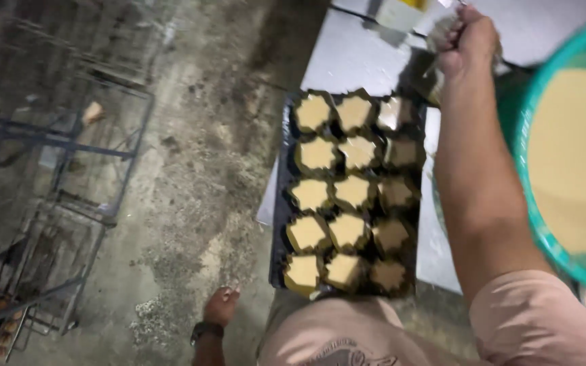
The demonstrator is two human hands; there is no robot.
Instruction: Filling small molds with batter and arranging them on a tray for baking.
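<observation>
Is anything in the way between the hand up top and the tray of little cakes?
Nothing visible blocks it. The right hand, shut on something unclear, is above the grey table, just past the far right corner of the dark tray of batter-filled moulds. Only bare table lies between them.

Filled moulds [347,193] sit on tray [281,203], basin [564,156] right.

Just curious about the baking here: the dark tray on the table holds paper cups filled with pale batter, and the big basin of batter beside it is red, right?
Not quite. The head view shows the basin is green, not red. The dark tray on the table does hold paper cups filled with pale batter.
</observation>
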